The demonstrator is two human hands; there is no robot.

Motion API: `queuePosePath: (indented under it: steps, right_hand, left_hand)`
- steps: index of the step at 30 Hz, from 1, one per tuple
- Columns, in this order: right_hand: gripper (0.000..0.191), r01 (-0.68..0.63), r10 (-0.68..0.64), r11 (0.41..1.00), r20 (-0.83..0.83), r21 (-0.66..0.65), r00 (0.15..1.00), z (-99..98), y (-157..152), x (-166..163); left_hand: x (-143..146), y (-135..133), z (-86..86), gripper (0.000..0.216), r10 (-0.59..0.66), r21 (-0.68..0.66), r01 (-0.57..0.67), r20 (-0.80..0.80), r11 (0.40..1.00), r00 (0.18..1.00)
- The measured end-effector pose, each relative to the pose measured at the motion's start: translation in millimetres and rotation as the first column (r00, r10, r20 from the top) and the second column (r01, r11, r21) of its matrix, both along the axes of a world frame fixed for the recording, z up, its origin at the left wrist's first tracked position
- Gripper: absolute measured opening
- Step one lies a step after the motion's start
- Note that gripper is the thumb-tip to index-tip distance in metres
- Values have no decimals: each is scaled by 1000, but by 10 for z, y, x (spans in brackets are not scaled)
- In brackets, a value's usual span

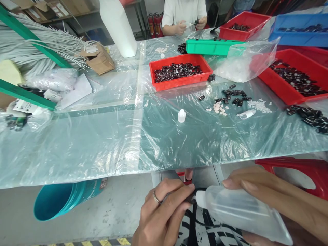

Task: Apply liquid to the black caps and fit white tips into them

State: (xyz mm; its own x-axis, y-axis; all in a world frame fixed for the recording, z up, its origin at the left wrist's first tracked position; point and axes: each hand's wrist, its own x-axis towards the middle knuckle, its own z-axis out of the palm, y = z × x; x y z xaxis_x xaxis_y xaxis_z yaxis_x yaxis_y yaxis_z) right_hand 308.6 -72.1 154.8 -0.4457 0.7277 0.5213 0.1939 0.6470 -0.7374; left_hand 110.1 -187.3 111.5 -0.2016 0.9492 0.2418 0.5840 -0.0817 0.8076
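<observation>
My right hand [271, 193] is closed round a translucent squeeze bottle [238, 213], which lies tilted with its white nozzle end [201, 199] towards the left. Between the fingertips of my left hand [164, 210], which wears a ring, is a small dark piece [191, 199]. The bottle's tip meets or nearly meets this piece; the exact contact is hidden by the fingers. Both hands are in front of the table's near edge, above my lap. A small white cap [181, 115] stands upright on the plastic-covered table [102, 143].
Black parts fill a red tray [179, 83]; loose ones [234, 94] lie beside white pieces [260, 106] and a small bottle [247, 114]. A tall white bottle [120, 30] stands behind. Another person [183, 17] works opposite. A teal bucket [66, 200] and red stool [304, 171] are below.
</observation>
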Motion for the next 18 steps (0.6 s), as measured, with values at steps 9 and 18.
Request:
queuePosePath:
  steps: [9, 18]
  right_hand:
    - [44, 88, -88, 996, 10, -19, 996, -129, -83, 39]
    - [46, 18, -27, 997, 140, 69, 990, -175, -60, 245]
  left_hand:
    - [-6, 11, -33, 32, -24, 36, 24, 1, 999, 1000]
    - [1, 14, -37, 32, -5, 49, 6, -20, 999, 1000]
